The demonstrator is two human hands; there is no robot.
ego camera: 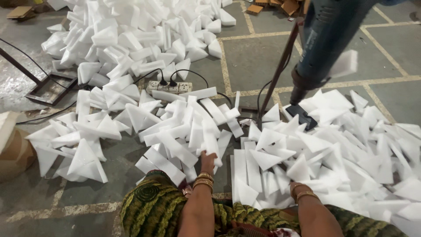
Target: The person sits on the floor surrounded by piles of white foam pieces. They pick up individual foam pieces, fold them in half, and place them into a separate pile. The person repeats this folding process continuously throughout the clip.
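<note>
White foam pieces, strips and triangles, lie in heaps on the floor in front of me. My left hand (208, 159) reaches into the middle heap (184, 131) and rests on long strips, its fingertips tucked among them. My right hand (297, 188) is mostly buried under the foam pieces of the right heap (351, 149); only the wrist with gold bangles shows. A blue power tool (324, 39) hangs on a stand above that heap, nozzle (302, 113) pointing down. One white foam block (344, 63) sits beside the tool's body.
A larger foam pile (131, 35) fills the back left. A white power strip (170, 87) with black cables lies between the heaps. The stand's dark pole (276, 77) slants down to the floor. A cardboard box (13, 153) sits at the left edge, a metal frame (48, 90) beyond.
</note>
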